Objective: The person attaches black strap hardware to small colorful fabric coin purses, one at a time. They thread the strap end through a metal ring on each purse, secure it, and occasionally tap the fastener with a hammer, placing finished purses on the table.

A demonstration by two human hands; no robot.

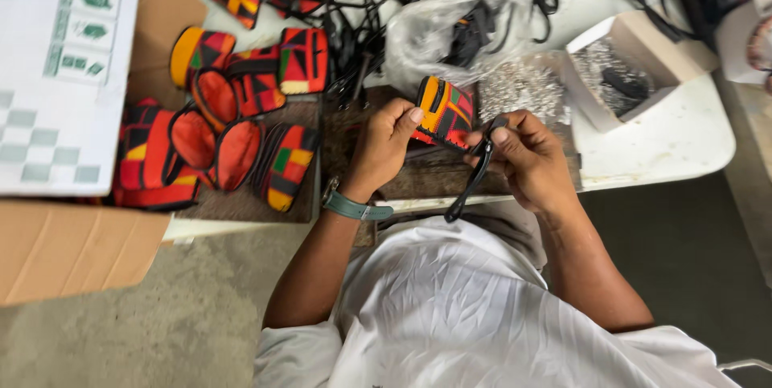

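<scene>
Showing a patterned fabric pouch [444,113] being gripped by the closed left hand [384,145] just above the brown mat [418,171], while a black strap [474,179] is being pinched in the curled right hand [527,159] beside the pouch. The strap is dangling past the tabletop [667,139] edge; it is judged liable to slip free, the pinch being slight.

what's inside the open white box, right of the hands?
The white box holds a heap of small silvery metal parts with a dark piece on top. Its bottom is covered.
</scene>
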